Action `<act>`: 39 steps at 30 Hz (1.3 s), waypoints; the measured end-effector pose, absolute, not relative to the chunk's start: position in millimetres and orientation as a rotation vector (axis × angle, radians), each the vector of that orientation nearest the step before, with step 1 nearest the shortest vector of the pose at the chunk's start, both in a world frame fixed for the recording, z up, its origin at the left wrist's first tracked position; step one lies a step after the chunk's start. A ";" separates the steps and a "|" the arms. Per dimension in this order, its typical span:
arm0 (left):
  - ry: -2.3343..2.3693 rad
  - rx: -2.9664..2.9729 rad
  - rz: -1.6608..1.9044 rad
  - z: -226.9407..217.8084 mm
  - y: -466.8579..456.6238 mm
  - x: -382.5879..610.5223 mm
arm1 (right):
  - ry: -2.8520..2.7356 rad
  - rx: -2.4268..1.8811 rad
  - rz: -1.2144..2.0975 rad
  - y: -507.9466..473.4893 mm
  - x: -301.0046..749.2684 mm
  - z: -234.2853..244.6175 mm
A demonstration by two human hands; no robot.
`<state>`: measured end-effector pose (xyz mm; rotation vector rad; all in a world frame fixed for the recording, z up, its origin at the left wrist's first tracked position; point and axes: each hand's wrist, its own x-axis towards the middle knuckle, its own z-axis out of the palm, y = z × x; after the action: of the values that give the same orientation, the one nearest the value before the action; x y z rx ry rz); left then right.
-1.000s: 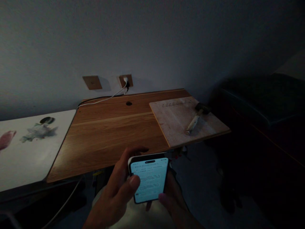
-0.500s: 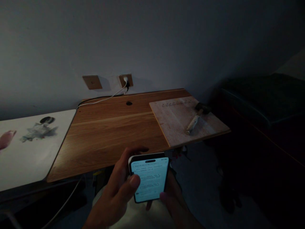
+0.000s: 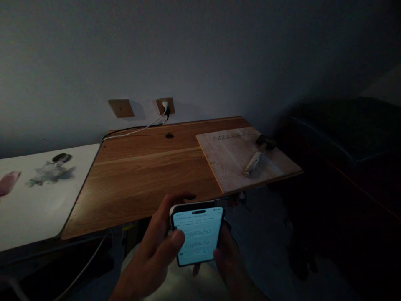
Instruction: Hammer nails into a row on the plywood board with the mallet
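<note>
Left hand (image 3: pixel 147 257) and right hand (image 3: pixel 230 255), both curled, hold a lit phone (image 3: pixel 199 238) before the table (image 3: pixel 147 171), on whose right side a hammer (image 3: pixel 254 162) lies upon a board (image 3: pixel 224 161).

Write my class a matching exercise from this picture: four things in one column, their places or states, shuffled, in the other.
Column one
1. phone
2. hammer
3. white plug
4. white tabletop

Column two
A. in a wall socket
B. at the far left, beside the wooden desk
C. screen lit, between the left hand and right hand
D. resting on a thin board

Right pairs: 1-C, 2-D, 3-A, 4-B
</note>
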<state>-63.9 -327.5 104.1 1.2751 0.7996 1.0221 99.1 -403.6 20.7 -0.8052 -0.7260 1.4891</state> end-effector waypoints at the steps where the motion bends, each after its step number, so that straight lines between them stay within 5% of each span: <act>1: 0.804 1.277 1.021 103.8 -327.8 -63.7 | -0.719 -0.816 1.487 -403.4 99.1 20.2; 39: 0.755 1.274 0.924 100.5 -323.1 -70.0 | -0.864 -1.010 1.459 -408.8 100.9 45.0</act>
<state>-70.0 -323.1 100.5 1.2743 0.7551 0.9244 100.9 -408.8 45.0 -1.0103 -0.8636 1.4588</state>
